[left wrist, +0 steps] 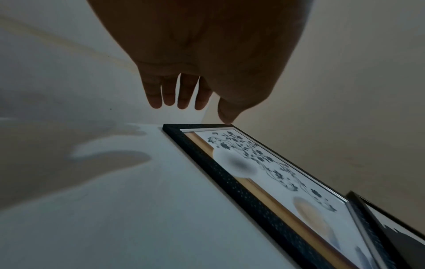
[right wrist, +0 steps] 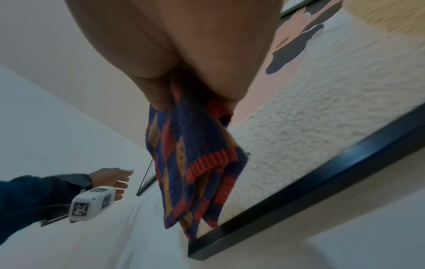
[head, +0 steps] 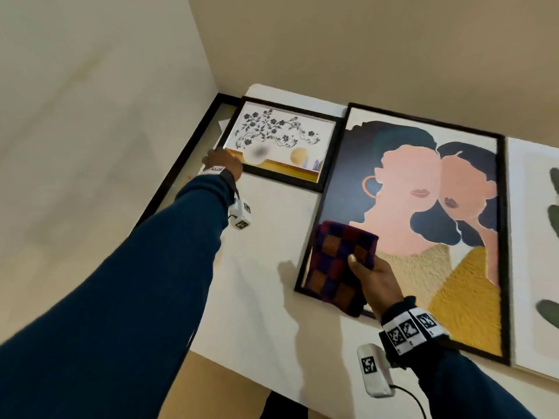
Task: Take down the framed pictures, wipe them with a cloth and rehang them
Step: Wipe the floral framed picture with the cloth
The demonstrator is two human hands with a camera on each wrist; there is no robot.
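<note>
My right hand [head: 373, 276] is gripping the checked cloth [head: 340, 267]; my left hand [left wrist: 207, 60], fingers straight, is touching the floral picture [head: 279, 143].

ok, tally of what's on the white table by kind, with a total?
Black-framed pictures: 3, namely the small floral print, the large two-faces portrait, and one mostly hidden at the far left.
Unframed-looking white leaf print: 1.
Checked red, blue and orange cloth: 1, held in the right hand.
Total: 5

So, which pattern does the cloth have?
The cloth: navy, red and orange checks; clearest in the right wrist view.
</note>
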